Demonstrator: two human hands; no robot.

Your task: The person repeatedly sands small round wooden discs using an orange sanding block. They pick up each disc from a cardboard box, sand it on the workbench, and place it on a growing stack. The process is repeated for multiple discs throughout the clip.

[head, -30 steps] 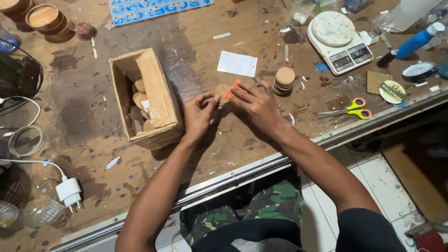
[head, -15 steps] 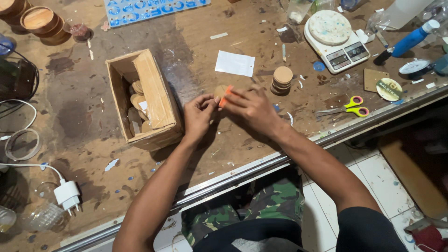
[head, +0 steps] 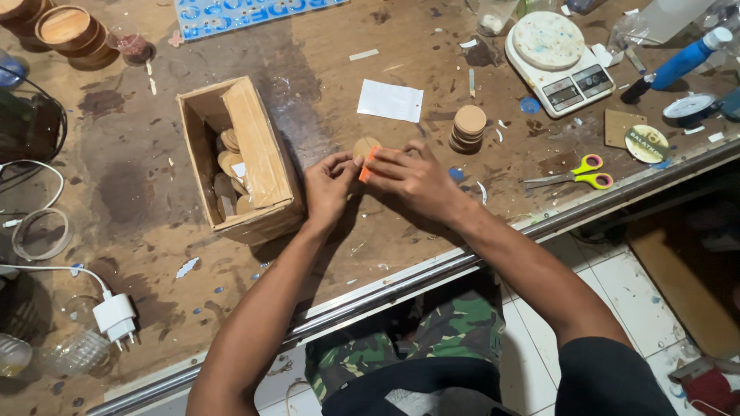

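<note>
Left hand [head: 327,185]: fingers curled, fingertips pinching the near edge of a small round tan wooden disc [head: 364,145] that lies on the table.
Right hand [head: 412,179]: fingers closed around a small orange block [head: 365,169], pressed against the disc's right side; the block is mostly hidden by the fingers.
Disc position: middle of the worn brown wooden table [head: 139,192], just right of the box, touching both hands.
Left of hands: open cardboard box [head: 239,158] holding more tan discs, its right wall just beside the left hand; little room that way.
Behind hands: white paper slip [head: 390,100] near, with bare table between it and the disc.
Right of hands: short stack of round wooden discs [head: 468,129] near the right hand; beyond it, yellow-handled scissors [head: 574,172] close to the table's front edge.
Far right: white digital scale [head: 559,62] and blue bottle [head: 678,63], well apart from the hands.
Front edge: metal rail [head: 432,273] runs diagonally; both forearms cross it.
Far left: white plug adapter with cable [head: 114,316] near the table's front edge, well apart from the hands.
Open room: bare stained table in front of the box and hands.
</note>
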